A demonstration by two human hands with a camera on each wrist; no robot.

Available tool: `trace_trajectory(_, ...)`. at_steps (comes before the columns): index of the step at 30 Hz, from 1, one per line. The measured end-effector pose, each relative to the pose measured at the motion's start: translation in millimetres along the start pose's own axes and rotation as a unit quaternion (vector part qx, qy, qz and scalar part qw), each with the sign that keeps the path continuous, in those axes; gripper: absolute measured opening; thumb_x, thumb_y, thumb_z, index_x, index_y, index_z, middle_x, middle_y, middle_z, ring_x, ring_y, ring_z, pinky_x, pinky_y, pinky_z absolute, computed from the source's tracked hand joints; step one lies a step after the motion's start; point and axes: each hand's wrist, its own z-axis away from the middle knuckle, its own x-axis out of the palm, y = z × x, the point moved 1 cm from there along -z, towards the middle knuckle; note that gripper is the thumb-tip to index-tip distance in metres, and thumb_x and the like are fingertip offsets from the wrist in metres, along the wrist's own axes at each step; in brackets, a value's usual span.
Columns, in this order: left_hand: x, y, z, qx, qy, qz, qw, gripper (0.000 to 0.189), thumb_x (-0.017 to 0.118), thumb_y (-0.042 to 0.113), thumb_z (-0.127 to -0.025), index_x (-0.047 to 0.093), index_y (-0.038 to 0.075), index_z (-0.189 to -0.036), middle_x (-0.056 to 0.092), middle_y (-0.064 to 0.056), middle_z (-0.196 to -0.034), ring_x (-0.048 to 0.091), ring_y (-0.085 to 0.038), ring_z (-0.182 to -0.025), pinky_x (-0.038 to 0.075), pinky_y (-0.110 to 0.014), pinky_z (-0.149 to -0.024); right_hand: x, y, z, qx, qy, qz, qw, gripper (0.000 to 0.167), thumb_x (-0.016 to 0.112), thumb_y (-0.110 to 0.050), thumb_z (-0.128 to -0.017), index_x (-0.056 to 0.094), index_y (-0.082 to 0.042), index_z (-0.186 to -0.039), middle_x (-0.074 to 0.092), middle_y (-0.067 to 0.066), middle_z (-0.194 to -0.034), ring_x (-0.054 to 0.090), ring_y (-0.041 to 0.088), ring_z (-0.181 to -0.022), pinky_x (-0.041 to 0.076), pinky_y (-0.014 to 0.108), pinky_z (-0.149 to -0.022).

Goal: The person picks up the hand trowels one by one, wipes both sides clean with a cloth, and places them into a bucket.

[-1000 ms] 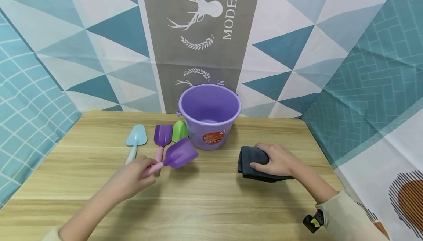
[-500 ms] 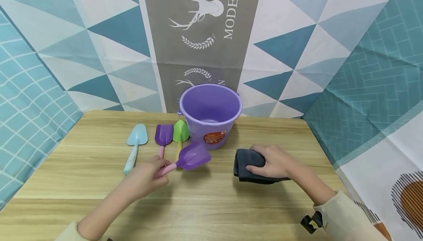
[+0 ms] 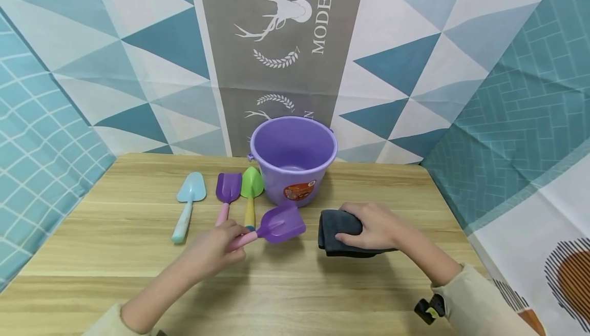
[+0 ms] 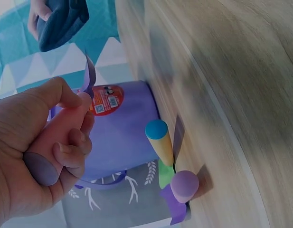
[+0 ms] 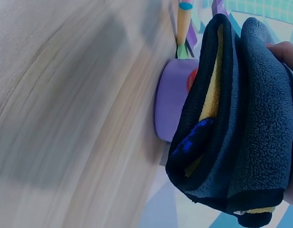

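My left hand [image 3: 213, 256] grips the pink handle of a purple toy shovel [image 3: 282, 223], its blade pointing right, above the table in front of the bucket. In the left wrist view the fingers curl round that pink handle [image 4: 65, 126]. My right hand [image 3: 375, 227] holds a folded dark grey towel [image 3: 338, 231] just off the table. The right wrist view shows the towel's layers, with yellow [image 5: 212, 95] on its inner side. Between and beyond both hands stands a purple bucket [image 3: 276, 185] with an orange-red label.
Left of the bucket lie a light blue shovel [image 3: 192, 187], a second purple shovel [image 3: 228, 187] with a pink handle, and a green shovel [image 3: 251, 182] with a yellow handle. They rest on a wooden table [image 3: 286, 295]. Patterned cloth [image 3: 156, 59] rises behind it.
My left hand has moved right with the purple shovel, uncovering the green shovel's yellow handle and the light blue one's. My right hand has shifted slightly left with the towel.
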Motion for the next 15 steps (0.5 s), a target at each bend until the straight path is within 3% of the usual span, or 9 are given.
trace_trajectory(11, 0.1, 11.0, -4.1, 0.020, 0.004, -0.010, 0.9997, 0.026, 0.067, 0.017, -0.075, 0.068, 0.014, -0.101, 0.059, 0.007, -0.088, 0.048, -0.001, -0.063, 0.050, -0.027, -0.061, 2, -14, -9.4, -0.023, -0.008, -0.016, 0.9996, 0.037, 0.063, -0.051, -0.081, 0.057, -0.022, -0.104, 0.056, -0.014, -0.079, 0.048, 0.001, -0.064, 0.039, 0.017, -0.056)
trace_trajectory(15, 1.4, 15.6, -6.1, 0.032, 0.005, -0.012, 0.9994, 0.026, 0.068, 0.018, -0.075, 0.068, 0.014, -0.100, 0.060, 0.006, -0.088, 0.053, -0.003, -0.071, 0.053, -0.030, -0.069, 4, -19, -15.0, -0.031, -0.014, -0.012, 0.9993, 0.036, 0.062, -0.051, -0.081, 0.055, -0.022, -0.101, 0.054, -0.013, -0.077, 0.048, 0.002, -0.065, 0.038, 0.018, -0.056)
